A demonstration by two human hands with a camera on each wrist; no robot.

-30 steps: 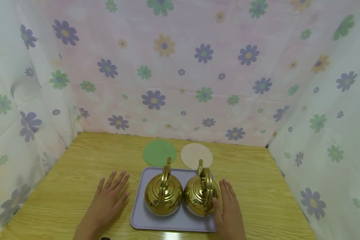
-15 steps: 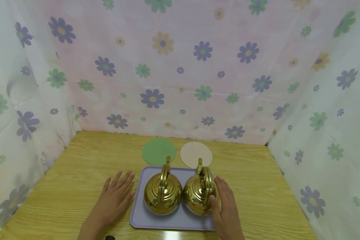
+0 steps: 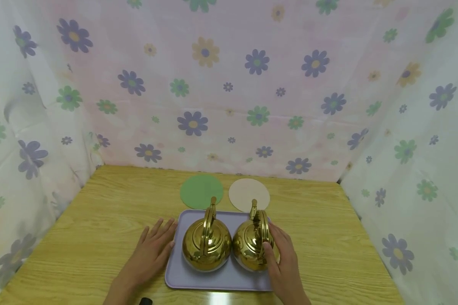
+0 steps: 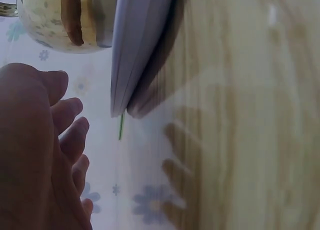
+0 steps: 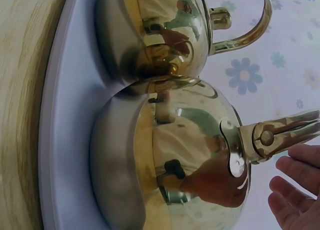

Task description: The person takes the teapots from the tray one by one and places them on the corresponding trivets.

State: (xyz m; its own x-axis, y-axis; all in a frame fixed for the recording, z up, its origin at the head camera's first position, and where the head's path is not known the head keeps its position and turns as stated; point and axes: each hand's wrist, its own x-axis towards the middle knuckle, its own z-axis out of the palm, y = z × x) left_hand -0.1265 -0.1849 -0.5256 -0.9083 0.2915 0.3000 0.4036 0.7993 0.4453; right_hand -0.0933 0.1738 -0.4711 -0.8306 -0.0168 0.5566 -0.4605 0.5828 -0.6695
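Observation:
Two shiny gold kettles stand upright side by side on a lilac tray [image 3: 217,281]. The left kettle [image 3: 217,259] has its arched handle raised, and so does the right kettle [image 3: 246,252]. My right hand [image 3: 285,263] is at the right kettle's right side, thumb by the handle and fingers extended. In the right wrist view its fingertips come close to the handle [image 5: 292,132]; whether they touch it I cannot tell. My left hand [image 3: 148,256] lies beside the tray's left edge, fingers spread and holding nothing. From the left wrist, its fingers appear beyond the tray's side [image 4: 137,40].
Behind the tray, a green round mat [image 3: 201,190] and a beige round mat [image 3: 249,194] lie on the wooden table [image 3: 328,237]. Flower-patterned cloth [image 3: 229,97] encloses the back and both sides. Something small and black [image 3: 146,301] shows at the front edge.
My left hand has moved right, to the tray's left edge. My right hand has moved left, closer to the right kettle and its handle. The kettles stay in place on the tray.

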